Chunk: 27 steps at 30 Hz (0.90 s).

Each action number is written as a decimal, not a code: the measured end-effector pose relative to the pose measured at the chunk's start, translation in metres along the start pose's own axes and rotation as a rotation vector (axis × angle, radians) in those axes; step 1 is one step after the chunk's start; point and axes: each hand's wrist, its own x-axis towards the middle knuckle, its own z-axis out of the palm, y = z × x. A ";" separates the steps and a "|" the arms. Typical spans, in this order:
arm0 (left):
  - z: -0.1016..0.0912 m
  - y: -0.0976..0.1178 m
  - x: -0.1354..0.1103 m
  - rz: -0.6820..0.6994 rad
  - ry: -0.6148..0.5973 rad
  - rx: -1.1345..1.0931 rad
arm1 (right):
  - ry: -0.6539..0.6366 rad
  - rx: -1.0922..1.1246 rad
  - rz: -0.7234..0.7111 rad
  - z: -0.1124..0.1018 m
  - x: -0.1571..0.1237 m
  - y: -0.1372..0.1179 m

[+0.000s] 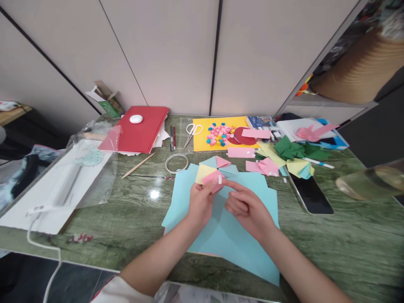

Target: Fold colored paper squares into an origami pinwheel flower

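My left hand point(201, 201) pinches a folded paper piece point(208, 176) with pink, yellow and light-blue sections, held above the light-blue sheets. A small white strip point(220, 179) sits on its pink part. My right hand point(248, 206) has its index finger stretched out to that strip, with the fingertip touching or almost touching it. The other right fingers are curled, and nothing shows in them. Under both hands lies a stack of light-blue paper point(240, 248). Just beyond the held piece is light-blue and pink folded paper point(229, 168); whether they are joined I cannot tell.
White-handled scissors point(192, 134), a tape roll point(176, 163) and a wooden stick point(138, 165) lie left of centre. Pompom-like balls point(220, 134) rest on yellow paper point(198, 145). Rightward are pink strips point(240, 152), green folded paper point(288, 148), a phone point(312, 195) and a bottle point(369, 183).
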 end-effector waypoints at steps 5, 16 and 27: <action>-0.001 -0.002 0.002 0.028 -0.018 -0.015 | -0.031 0.183 0.096 -0.002 0.000 -0.002; 0.000 -0.002 0.000 0.070 0.007 0.047 | -0.026 0.207 0.130 -0.003 0.002 -0.002; 0.000 -0.002 -0.001 0.082 0.022 0.095 | -0.050 0.220 0.128 -0.003 0.003 0.001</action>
